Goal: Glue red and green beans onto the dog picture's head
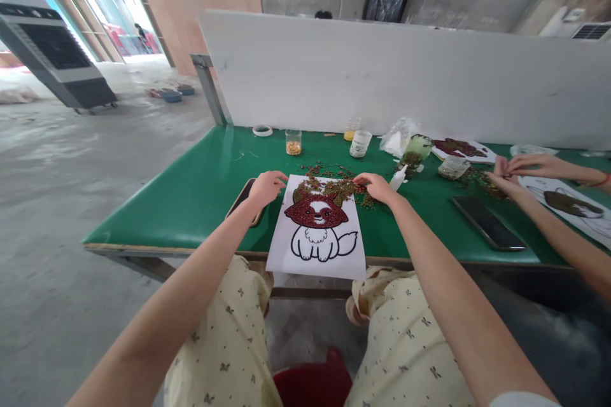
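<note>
A white sheet with a cartoon animal drawing (312,241) lies in front of me, its lower end hanging past the table edge. Dark red beans cover most of the animal's head (310,210); its body and tail are bare outline. Loose green and red beans (329,187) are heaped over the sheet's top and the table behind. My left hand (268,187) is at the sheet's upper left edge, fingers stretched out, above a phone (242,198). At the right side of the heap, my right hand (375,187) touches the beans with its fingers apart. A white glue bottle (398,178) stands beside it.
Along the back of the green table (181,203) stand a cup of yellow kernels (293,143), a white cup (360,144) and a tipped green container (415,152). A co-worker's hands (525,172) and a dark phone (489,222) are at right. A white panel (382,76) rises behind.
</note>
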The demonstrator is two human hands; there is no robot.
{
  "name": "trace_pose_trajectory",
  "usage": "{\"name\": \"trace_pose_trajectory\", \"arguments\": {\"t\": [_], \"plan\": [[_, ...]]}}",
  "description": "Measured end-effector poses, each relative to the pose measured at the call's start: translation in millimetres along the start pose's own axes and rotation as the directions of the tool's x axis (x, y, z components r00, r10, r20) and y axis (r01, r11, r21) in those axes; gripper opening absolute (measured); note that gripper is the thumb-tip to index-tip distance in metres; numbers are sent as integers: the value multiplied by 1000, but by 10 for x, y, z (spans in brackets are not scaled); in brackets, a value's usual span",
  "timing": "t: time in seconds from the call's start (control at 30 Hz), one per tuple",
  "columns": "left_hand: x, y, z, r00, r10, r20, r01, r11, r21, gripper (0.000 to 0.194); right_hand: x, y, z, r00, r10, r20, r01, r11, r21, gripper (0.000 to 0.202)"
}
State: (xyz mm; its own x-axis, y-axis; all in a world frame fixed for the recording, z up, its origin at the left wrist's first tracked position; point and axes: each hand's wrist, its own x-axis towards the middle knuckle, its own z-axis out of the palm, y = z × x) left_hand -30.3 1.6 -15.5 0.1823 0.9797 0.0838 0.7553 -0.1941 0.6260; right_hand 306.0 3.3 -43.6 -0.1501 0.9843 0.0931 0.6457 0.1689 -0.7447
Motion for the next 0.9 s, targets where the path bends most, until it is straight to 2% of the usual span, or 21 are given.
{"name": "trace_pose_trajectory", "arguments": {"t": [0.13,0.33,0.47,0.6,0.7,0.8,0.9], "plan": [[-17,36,-12,1000,8,28,-9,998,57,26,-41,-31,-84,998,16,67,-20,998,54,54],[-9,21,-1,999,-28,19,28,1000,12,30,-158,10,-136,1000,22,-11,-24,967,-255,51],[-16,51,-6,998,-50,35,49,999,4,28,-197,47,-104,1000,-13,-22,5,944,-330,51],[-39,117,-35,994,-40,-105,56,987,153,26,-231,25,-141,998,-31,63,44,973,-225,54],[-45,129,-60,975,-70,-212,109,977,183,30,-284,14,-234,997,-16,72,27,987,-159,55],[-40,109,-81,966,-77,-247,120,979,163,41,-361,31,-317,999,10,51,0,983,-183,49],[-35,99,-90,967,-53,-249,94,984,152,49,-440,49,-340,997,17,78,3,968,-253,33]]}}
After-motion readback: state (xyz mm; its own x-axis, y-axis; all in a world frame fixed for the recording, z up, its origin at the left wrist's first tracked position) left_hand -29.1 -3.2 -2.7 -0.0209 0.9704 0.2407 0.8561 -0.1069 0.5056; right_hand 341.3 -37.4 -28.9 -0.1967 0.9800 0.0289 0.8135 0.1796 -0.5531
